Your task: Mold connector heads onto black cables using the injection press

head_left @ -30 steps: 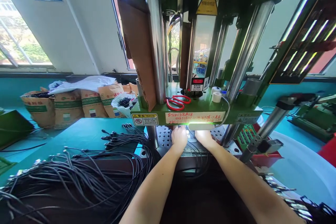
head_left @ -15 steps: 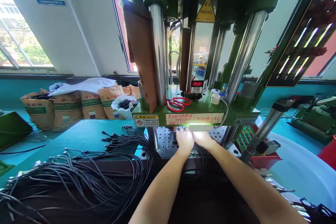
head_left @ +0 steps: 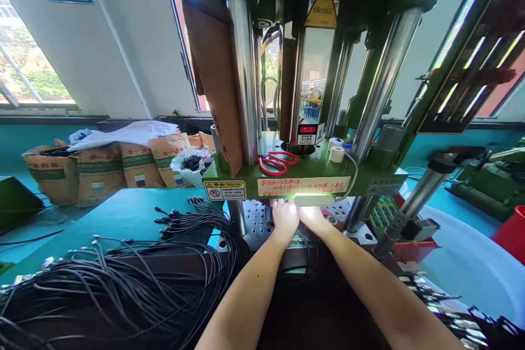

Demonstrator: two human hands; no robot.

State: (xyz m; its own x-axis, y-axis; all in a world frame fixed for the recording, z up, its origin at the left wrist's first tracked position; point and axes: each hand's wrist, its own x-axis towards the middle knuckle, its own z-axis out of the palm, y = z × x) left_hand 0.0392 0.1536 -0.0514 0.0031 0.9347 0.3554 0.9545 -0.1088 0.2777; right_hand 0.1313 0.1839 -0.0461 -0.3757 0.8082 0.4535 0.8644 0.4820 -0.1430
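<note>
My left hand (head_left: 284,220) and my right hand (head_left: 311,219) reach side by side under the front plate of a green press machine (head_left: 303,186), their fingertips hidden behind its lit bar. Both rest over a perforated steel mould plate (head_left: 257,224). Thin black cables (head_left: 305,246) run beneath my wrists toward the plate. To the left, a large bundle of black cables (head_left: 123,284) lies on the teal workbench (head_left: 110,219), its connector ends (head_left: 184,217) fanned toward the press.
Steel columns rise from the press. Red scissors (head_left: 278,163) and white tape rolls (head_left: 337,154) lie on its green ledge. Paper sacks (head_left: 98,175) stand at back left. A round white tub (head_left: 463,262) sits at right, with metal-ended cables (head_left: 451,317) at lower right.
My hands have drawn closer together under the lit bar. The whole view has shifted slightly with my head.
</note>
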